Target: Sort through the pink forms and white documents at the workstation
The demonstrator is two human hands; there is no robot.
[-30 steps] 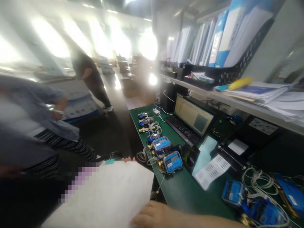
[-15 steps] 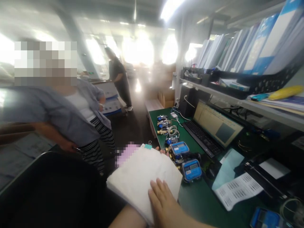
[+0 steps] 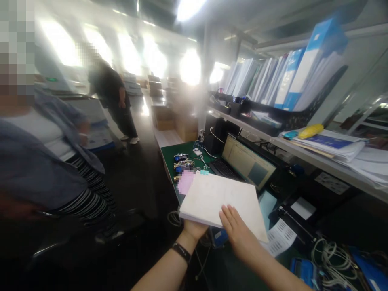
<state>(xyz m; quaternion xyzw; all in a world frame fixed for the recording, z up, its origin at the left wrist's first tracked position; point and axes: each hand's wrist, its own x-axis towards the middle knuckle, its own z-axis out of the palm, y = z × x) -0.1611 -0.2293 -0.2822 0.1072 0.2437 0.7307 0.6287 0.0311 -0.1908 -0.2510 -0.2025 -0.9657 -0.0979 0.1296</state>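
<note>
A thick stack of white paper (image 3: 209,198) is held tilted over the green desk, with a teal binder clip (image 3: 204,172) on its far edge. My left hand (image 3: 195,229) supports the stack from underneath, its fingers hidden below the sheets. My right hand (image 3: 238,230) lies flat on top near the right side, fingers stretched out and close together. A blurred pink patch (image 3: 186,182) shows beside the stack's far left edge. Under the near edge, part of a blue meter (image 3: 218,237) peeks out.
Behind the stack stands a laptop-like screen (image 3: 248,161). Blue valves with cables (image 3: 183,163) lie at the desk's far left. A printed label strip (image 3: 281,238) and another blue meter (image 3: 303,270) are at right. Binders (image 3: 287,81) fill the shelf. Two people (image 3: 42,149) stand left.
My view has turned right. The stack has swung right over the desk, now covering the meters and part of the keyboard. My left forearm and wristband have come into sight.
</note>
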